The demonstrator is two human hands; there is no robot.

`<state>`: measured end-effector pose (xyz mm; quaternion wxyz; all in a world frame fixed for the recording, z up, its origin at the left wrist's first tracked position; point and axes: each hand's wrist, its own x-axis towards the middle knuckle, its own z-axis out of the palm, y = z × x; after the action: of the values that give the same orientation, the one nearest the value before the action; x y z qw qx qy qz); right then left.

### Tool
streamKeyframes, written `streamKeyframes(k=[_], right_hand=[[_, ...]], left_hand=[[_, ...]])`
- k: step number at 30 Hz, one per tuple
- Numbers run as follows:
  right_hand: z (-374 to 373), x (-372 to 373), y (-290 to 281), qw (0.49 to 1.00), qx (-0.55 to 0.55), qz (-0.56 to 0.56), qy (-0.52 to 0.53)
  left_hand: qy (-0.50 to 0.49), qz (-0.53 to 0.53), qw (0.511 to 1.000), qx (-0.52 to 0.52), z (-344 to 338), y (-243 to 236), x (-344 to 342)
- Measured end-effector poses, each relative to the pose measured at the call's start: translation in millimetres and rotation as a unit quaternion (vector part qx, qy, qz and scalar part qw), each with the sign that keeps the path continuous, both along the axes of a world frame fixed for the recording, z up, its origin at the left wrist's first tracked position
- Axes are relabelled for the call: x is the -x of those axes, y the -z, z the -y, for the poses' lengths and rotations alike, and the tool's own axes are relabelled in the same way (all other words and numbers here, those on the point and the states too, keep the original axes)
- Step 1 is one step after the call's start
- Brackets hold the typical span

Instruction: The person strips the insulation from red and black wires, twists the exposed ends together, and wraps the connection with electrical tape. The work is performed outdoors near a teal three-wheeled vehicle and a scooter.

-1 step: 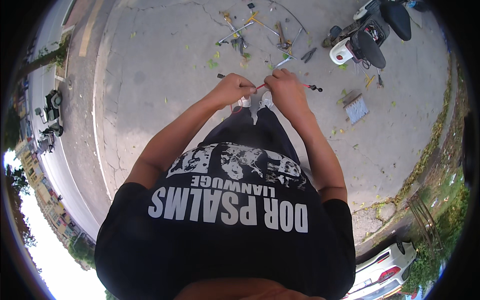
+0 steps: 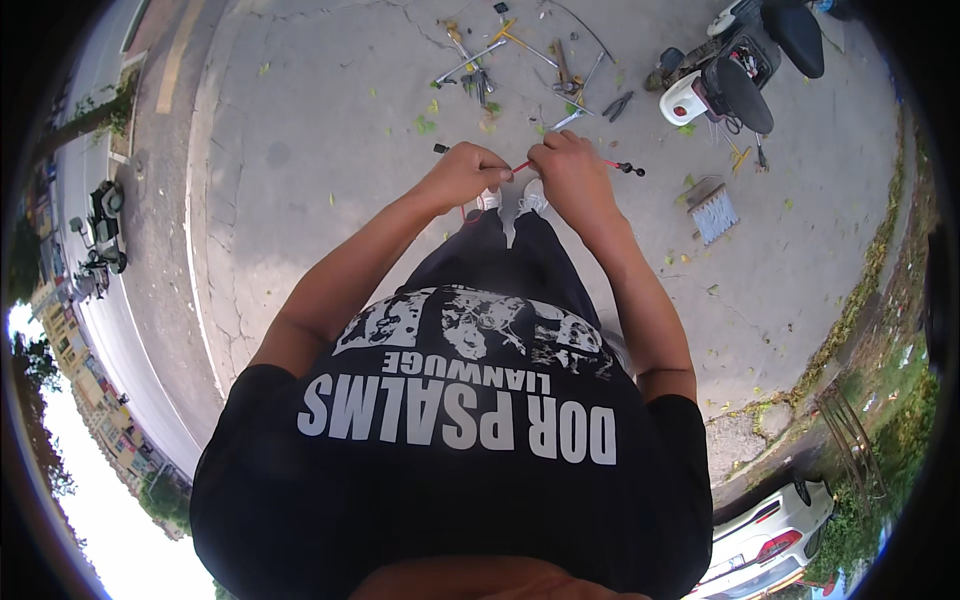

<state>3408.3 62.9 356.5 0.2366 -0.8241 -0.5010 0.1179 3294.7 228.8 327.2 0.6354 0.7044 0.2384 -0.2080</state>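
Note:
A thin red cable (image 2: 521, 167) is stretched between my two hands, in front of my legs. My left hand (image 2: 463, 178) is closed, pinching the cable with thumb and fingers. A small black end piece (image 2: 440, 148) sticks out beyond its far side, and a loop of red hangs below that hand. My right hand (image 2: 572, 178) is closed around the cable a short way to the right. Past its fingers the red cable continues to a black fitting with a rounded tip (image 2: 630, 169). The fingertips of my right hand are partly hidden behind the hand.
Ahead on the concrete lie yellow T-handle wrenches (image 2: 526, 47), a hammer (image 2: 563, 70), pliers (image 2: 618, 106) and several other tools. A scooter (image 2: 684, 104) with its seat raised stands at the far right, near a grey ridged piece (image 2: 714, 217). A white car (image 2: 775, 540) is behind right.
My hands and the cable barely differ; the black fitting beyond my right hand sits slightly higher, and my right hand has shifted a little.

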Motion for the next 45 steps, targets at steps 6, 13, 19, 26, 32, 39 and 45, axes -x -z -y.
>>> streamKeyframes(k=[6, 13, 19, 26, 32, 39, 45], right_hand=[[-18.4, 1.7, 63.8, 0.997, -0.055, 0.033, 0.053], [44.2, 82.6, 260.0, 0.946, 0.17, -0.26, 0.089], [141.6, 99.0, 481.6, 0.862, 0.356, -0.307, 0.192], [141.5, 35.8, 651.8, 0.854, 0.397, -0.233, 0.242], [128.0, 20.5, 752.0, 0.881, 0.378, -0.131, 0.253], [135.9, 12.8, 789.6, 0.894, 0.427, 0.053, 0.127], [140.3, 12.7, 715.1, 0.88, 0.34, -0.174, 0.283]], left_hand=[[-0.133, -0.079, 0.987, 0.032, -7.8, 69.0, 4.7], [-0.271, -0.226, 0.935, 0.03, -10.6, 207.9, 89.4], [-0.355, -0.231, 0.904, 0.064, 5.5, 289.4, 134.6], [-0.446, -0.238, 0.851, 0.144, 22.5, 357.3, 154.7], [-0.498, -0.264, 0.811, 0.156, 30.0, 396.1, 175.3], [-0.548, -0.254, 0.773, 0.192, 23.7, 412.2, 169.2], [-0.523, -0.215, 0.81, 0.155, 18.3, 390.4, 149.7]])
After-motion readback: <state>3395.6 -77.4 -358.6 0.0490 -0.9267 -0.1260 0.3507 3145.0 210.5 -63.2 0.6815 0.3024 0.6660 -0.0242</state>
